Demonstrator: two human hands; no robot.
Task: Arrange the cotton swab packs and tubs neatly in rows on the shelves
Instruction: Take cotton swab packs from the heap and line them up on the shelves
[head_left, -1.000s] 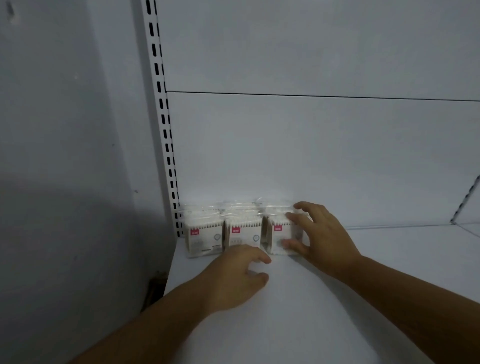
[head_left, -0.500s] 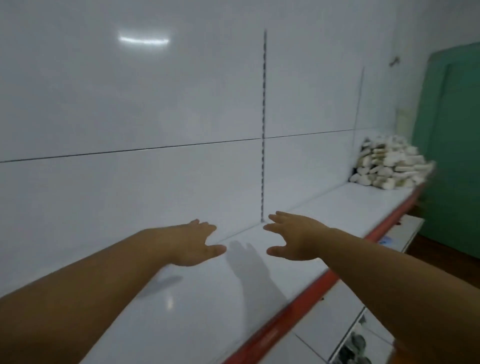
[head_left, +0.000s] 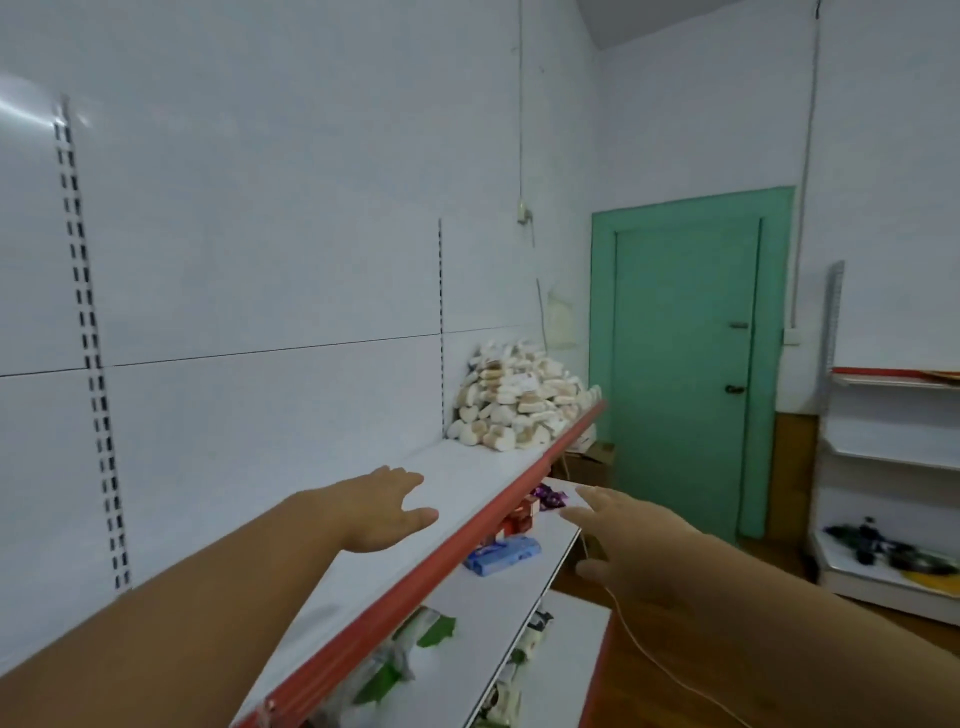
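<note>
Hands stretched out along a glossy white shelf, toward a heap of swab packs.

Left hand (head_left: 382, 512) hovers over the smooth white metal top shelf with a red front strip (head_left: 467, 467), fingers straight, grip slack around nothing. Right hand (head_left: 623, 540), blurred, hangs out past the shelf's edge with fingers spread, grip open too. The lumpy heap of clear-wrapped white cotton swab packs (head_left: 514, 410) sits at the shelf's far end against the back panel, well apart from both hands. A flat blue wrapped packet (head_left: 501, 555) lies on the lower white shelf (head_left: 483, 613).
</note>
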